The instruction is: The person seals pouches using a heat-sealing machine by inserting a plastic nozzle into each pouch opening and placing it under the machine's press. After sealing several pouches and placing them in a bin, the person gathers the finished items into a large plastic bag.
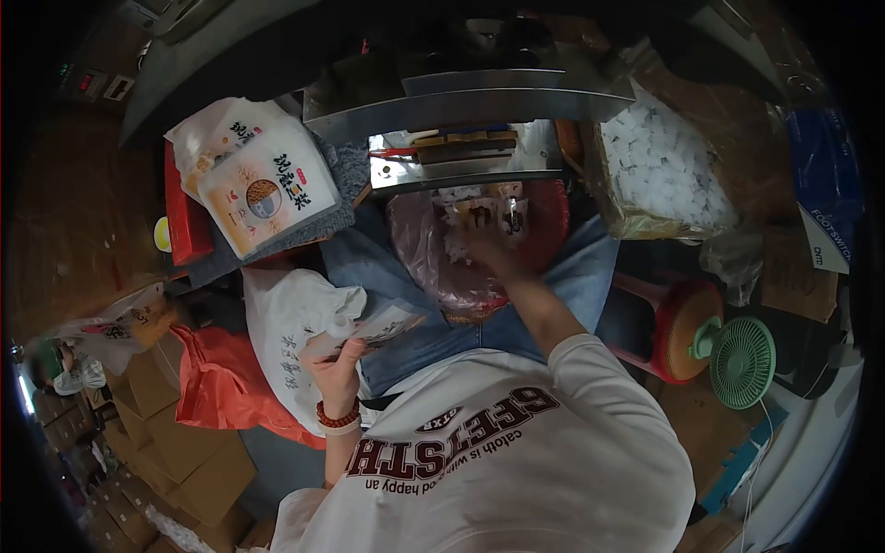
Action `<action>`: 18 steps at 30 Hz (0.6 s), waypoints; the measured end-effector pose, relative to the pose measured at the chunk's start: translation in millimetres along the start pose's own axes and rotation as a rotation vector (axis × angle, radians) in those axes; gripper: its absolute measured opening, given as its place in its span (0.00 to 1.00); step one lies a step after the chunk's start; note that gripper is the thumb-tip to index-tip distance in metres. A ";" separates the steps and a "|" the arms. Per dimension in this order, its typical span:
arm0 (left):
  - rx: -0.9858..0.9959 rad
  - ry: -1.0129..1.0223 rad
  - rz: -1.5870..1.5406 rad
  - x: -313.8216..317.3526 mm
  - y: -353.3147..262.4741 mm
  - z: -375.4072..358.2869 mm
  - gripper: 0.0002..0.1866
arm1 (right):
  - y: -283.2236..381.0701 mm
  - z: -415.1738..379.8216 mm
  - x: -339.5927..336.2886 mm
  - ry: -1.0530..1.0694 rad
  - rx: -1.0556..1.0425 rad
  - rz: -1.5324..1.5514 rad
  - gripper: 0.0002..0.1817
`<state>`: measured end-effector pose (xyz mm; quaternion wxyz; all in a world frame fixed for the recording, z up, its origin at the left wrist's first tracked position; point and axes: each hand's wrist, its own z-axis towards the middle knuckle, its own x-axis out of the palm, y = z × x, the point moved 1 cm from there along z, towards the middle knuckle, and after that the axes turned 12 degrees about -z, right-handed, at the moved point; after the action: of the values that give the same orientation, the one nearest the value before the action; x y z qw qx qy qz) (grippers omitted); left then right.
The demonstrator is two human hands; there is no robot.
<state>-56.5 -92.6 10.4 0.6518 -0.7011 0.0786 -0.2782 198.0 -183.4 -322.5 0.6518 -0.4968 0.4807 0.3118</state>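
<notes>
My left hand, with a beaded bracelet at the wrist, is closed on a printed plastic pouch above my left thigh. A small white spout-like part shows at the pouch's near end. My right hand reaches down into a red basin between my knees; its fingers are dark and hard to make out. Clear plastic film lines the basin. Inside it, near my right fingers, lie printed pouches and small white pieces.
Ahead stands a metal machine. Stacked printed pouches lie on a grey cloth at left. A box of small white pieces is at right, above a green fan. White and red bags sit by my left leg.
</notes>
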 end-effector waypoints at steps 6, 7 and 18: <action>-0.048 0.038 0.046 -2.8 4.0 -3.8 0.14 | 35.9 15.8 22.1 0.275 -0.299 0.347 0.20; -0.071 0.023 0.054 -6.0 6.1 -3.6 0.13 | 37.5 18.3 23.0 0.252 -0.303 0.343 0.20; -0.065 0.162 0.102 -7.1 -12.4 12.3 0.06 | 55.1 14.5 17.2 0.131 -0.444 0.038 0.16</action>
<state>-59.5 -76.9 20.3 0.6337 -0.6920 0.1756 -0.2979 159.7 -153.7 -357.1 0.4881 -0.6381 0.4508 0.3892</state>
